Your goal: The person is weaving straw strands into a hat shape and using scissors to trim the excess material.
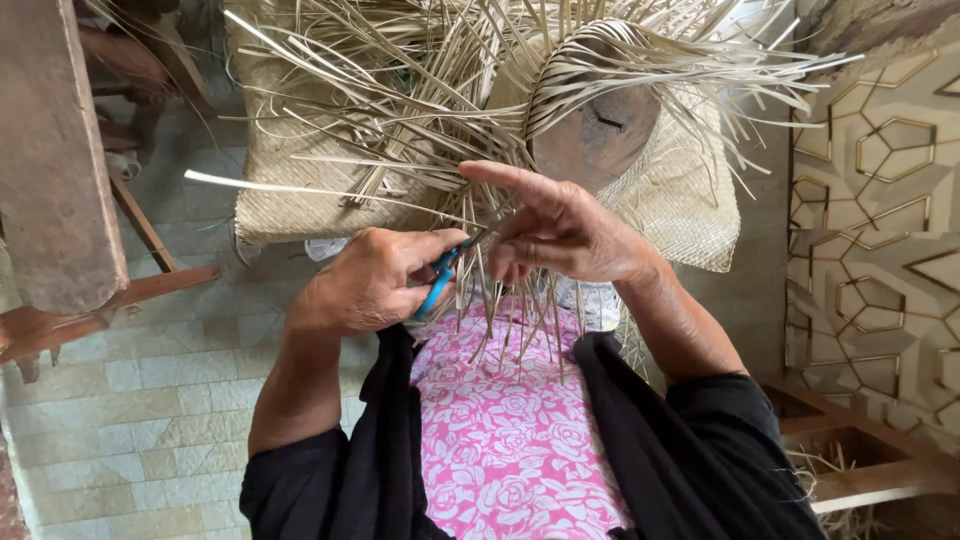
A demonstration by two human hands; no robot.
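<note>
Fraying pale straw weaving (440, 110), loose strips

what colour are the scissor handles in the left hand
Blue; the scissors show best in the head view, gripped in the left hand.

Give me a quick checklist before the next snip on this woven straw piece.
1. Scissors gripped in left hand: ok.
2. Right hand on the loose strips: ok.
3. Blades on a strip: cannot tell, tips hidden.
4. Right fingers away from blades: cannot tell.
5. Woven piece held up over the lap: ok.
</note>
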